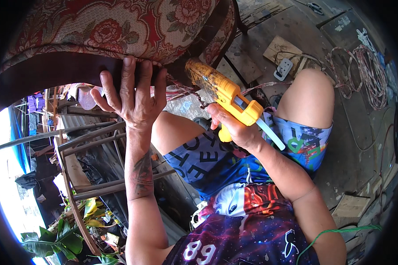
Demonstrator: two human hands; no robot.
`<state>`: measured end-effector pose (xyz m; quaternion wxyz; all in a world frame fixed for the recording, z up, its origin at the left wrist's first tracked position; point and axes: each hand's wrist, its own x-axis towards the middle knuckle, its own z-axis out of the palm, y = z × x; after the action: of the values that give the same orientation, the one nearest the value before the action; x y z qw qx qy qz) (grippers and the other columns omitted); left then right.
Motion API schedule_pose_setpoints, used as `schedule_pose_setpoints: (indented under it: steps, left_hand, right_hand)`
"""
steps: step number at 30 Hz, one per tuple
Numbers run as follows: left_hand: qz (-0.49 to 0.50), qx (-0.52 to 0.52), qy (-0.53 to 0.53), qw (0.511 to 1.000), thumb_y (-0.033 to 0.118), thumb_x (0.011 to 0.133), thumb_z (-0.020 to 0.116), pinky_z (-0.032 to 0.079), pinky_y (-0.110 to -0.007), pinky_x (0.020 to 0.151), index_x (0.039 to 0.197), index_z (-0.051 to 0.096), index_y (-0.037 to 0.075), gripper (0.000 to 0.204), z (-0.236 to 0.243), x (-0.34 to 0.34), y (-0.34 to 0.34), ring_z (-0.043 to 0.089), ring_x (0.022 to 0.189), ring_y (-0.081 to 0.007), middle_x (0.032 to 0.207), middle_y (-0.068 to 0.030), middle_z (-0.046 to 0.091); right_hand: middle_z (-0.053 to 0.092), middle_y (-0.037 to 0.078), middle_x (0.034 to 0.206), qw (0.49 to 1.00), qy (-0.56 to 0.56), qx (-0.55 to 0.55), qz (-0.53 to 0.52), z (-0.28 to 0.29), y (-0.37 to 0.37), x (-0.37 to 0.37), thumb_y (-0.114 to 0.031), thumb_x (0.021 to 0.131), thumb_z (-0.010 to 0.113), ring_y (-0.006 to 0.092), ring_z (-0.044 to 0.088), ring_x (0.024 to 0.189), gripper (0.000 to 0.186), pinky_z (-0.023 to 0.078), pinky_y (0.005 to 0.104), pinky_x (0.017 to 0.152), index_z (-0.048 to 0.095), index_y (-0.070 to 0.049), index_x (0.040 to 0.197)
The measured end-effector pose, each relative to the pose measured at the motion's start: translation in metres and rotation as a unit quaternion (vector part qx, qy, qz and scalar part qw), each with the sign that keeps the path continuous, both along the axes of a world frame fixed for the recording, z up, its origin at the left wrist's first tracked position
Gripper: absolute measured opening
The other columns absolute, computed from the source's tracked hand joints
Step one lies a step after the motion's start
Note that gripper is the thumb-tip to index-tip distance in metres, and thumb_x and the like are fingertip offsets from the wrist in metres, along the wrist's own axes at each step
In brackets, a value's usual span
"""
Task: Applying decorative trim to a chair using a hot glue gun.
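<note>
My right hand (pixel 235 126) is wrapped round the handle of a yellow hot glue gun (pixel 229 93). A whitish glue stick (pixel 271 134) juts out of its back end. The gun's dirty, brown-stained front points up and left, close to the chair's edge. Fingers stretched and spread, my left hand (pixel 135 98) presses against the dark wooden rail (pixel 82 68) of an upholstered chair. Its fingertips reach the lower border of the red and beige floral fabric (pixel 132 31). Whether the nozzle touches the chair, I cannot tell.
A white power strip (pixel 283 69) lies by a wooden board (pixel 284 52) on the floor to the right. Farther right is a coil of braided fabric rope (pixel 372 79). A wooden frame (pixel 70 176) and green leaves (pixel 59 238) are at left. A green cord (pixel 340 230) crosses near my right arm.
</note>
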<state>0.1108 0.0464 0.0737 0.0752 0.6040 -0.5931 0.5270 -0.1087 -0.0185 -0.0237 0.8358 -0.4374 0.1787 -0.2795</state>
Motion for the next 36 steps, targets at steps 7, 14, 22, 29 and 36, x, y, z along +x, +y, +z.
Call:
schedule_pose_setpoints:
  steps: [7, 14, 22, 29, 36]
  left_hand:
    - [-0.007, 0.000, 0.000, 1.000, 0.043, 0.083, 0.079, 0.004, -0.054, 0.124, 0.117, 0.072, 0.028, 0.038, -0.001, 0.000, -0.001, 0.031, 0.148, -0.0335, 0.140, 0.0015, 0.062]
    - [-0.008, 0.001, 0.005, 1.000, 0.042, 0.083, 0.079, 0.003, -0.054, 0.124, 0.117, 0.072, 0.027, 0.038, -0.001, 0.000, -0.001, 0.031, 0.148, -0.0334, 0.139, 0.0014, 0.062]
    - [-0.006, -0.004, 0.001, 1.000, 0.042, 0.083, 0.079, 0.004, -0.054, 0.124, 0.116, 0.072, 0.027, 0.038, 0.000, -0.001, -0.002, 0.033, 0.147, -0.0337, 0.138, 0.0009, 0.064]
    - [0.001, -0.006, 0.007, 1.000, 0.044, 0.083, 0.079, 0.005, -0.053, 0.124, 0.116, 0.073, 0.027, 0.038, -0.002, 0.000, -0.002, 0.035, 0.146, -0.0321, 0.137, 0.0025, 0.064]
    - [0.012, 0.000, 0.006, 1.000, 0.044, 0.084, 0.078, 0.006, -0.053, 0.124, 0.115, 0.073, 0.028, 0.036, -0.001, -0.003, -0.001, 0.037, 0.145, -0.0309, 0.137, 0.0036, 0.064]
  right_hand:
    - [0.068, 0.006, 0.096, 0.985, -0.035, -0.161, -0.046, -0.023, 0.001, 0.004, -0.012, 0.096, 0.067, 0.0143, 0.067, 0.065, 0.017, 0.056, 0.0287, 0.058, 0.071, -0.011, 0.113]
    - [0.068, 0.004, 0.088, 0.998, -0.033, -0.024, -0.047, -0.011, 0.000, 0.006, -0.025, 0.094, 0.073, 0.0116, 0.066, 0.065, 0.024, 0.053, 0.0269, 0.056, 0.068, -0.003, 0.104]
    - [0.065, 0.004, 0.077, 0.997, -0.019, -0.055, -0.045, -0.006, -0.004, 0.005, -0.019, 0.100, 0.062, 0.0127, 0.065, 0.070, 0.020, 0.053, 0.0296, 0.066, 0.066, 0.000, 0.103]
    - [0.068, 0.007, 0.083, 0.960, 0.078, -0.072, -0.257, 0.013, -0.025, -0.011, -0.027, 0.102, 0.056, 0.0159, 0.066, 0.080, 0.031, 0.050, 0.0313, 0.074, 0.066, -0.003, 0.086]
    - [0.062, 0.016, 0.098, 0.824, -0.141, -0.042, -0.547, 0.069, -0.135, -0.051, -0.014, 0.101, 0.056, 0.0257, 0.063, 0.103, 0.019, 0.053, 0.0539, 0.104, 0.057, 0.004, 0.103]
